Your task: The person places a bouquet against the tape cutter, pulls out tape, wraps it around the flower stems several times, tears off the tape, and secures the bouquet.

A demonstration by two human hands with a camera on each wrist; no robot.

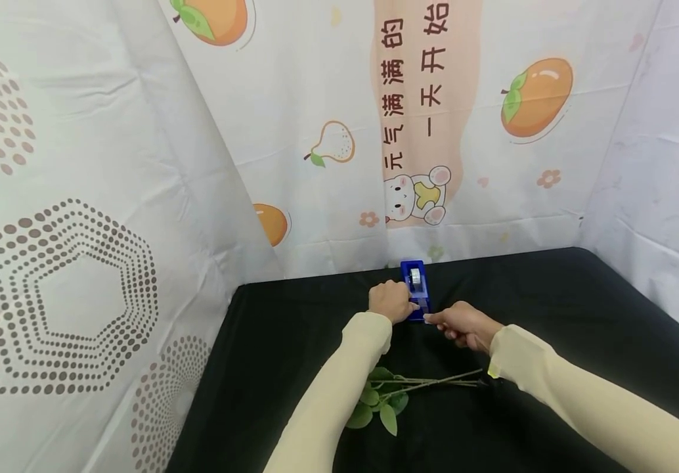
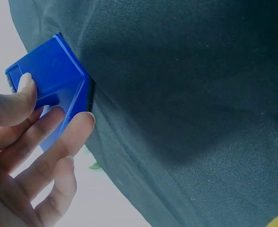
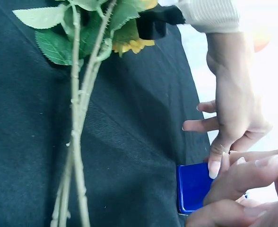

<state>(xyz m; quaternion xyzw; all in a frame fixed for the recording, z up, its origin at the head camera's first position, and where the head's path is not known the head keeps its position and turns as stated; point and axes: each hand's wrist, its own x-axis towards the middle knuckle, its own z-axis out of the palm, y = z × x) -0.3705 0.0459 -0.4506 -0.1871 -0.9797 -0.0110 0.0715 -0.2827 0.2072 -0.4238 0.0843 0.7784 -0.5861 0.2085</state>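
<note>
A blue tape dispenser [image 1: 422, 289] with a roll of clear tape [image 1: 415, 277] stands near the table's far edge. My left hand [image 1: 391, 301] grips it from the left side. In the left wrist view, the thumb [image 2: 28, 90] presses near the toothed cutter, and the other fingers curl along the side. My right hand [image 1: 463, 323] is at the dispenser's near end, thumb and forefinger pinched together at the tape's end. The clear tape between them is hard to make out. In the right wrist view, the right fingers [image 3: 243, 182] partly hide the dispenser [image 3: 193, 187].
Artificial flower stems [image 1: 434, 381] with green leaves [image 1: 369, 396] lie on the black tablecloth [image 1: 292, 341], nearer than the hands. Yellow petals [image 3: 134, 46] show in the right wrist view. A white printed curtain [image 1: 316, 190] hangs behind the table.
</note>
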